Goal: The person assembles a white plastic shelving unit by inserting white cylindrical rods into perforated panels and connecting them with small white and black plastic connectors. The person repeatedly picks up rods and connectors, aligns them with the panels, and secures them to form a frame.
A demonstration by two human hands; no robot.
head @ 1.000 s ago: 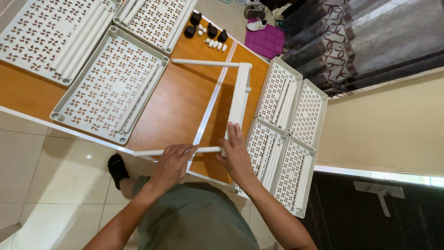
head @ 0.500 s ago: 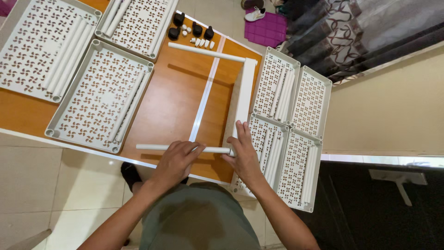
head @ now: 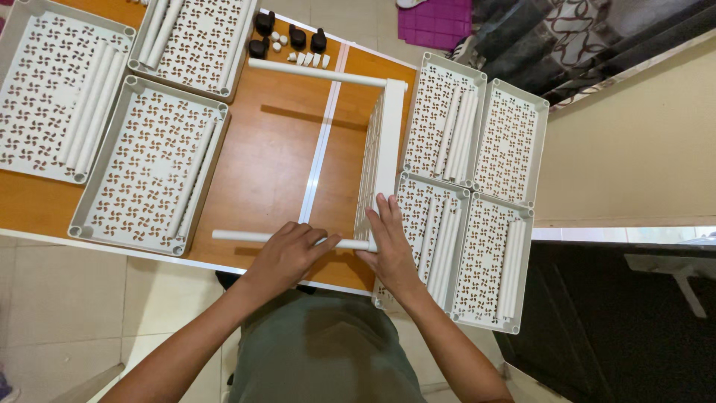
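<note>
A white perforated shelf panel (head: 384, 149) stands on its edge on the orange table (head: 276, 149). Two white tubes stick out of its corners to the left: a far tube (head: 313, 72) and a near tube (head: 246, 236). My left hand (head: 287, 255) is wrapped around the near tube close to the panel. My right hand (head: 388, 242) lies flat against the panel's near corner, where the near tube meets it.
Several white perforated trays holding loose white tubes lie on the left (head: 149, 164) and on the right (head: 477, 261) of the table. Black casters (head: 287, 33) and small white caps (head: 309, 58) sit at the far edge. Tiled floor (head: 74, 313) lies below.
The view has shifted, so the table sits differently in the frame. My hands remain at the near corner, the left one now closed further around the near tube.
</note>
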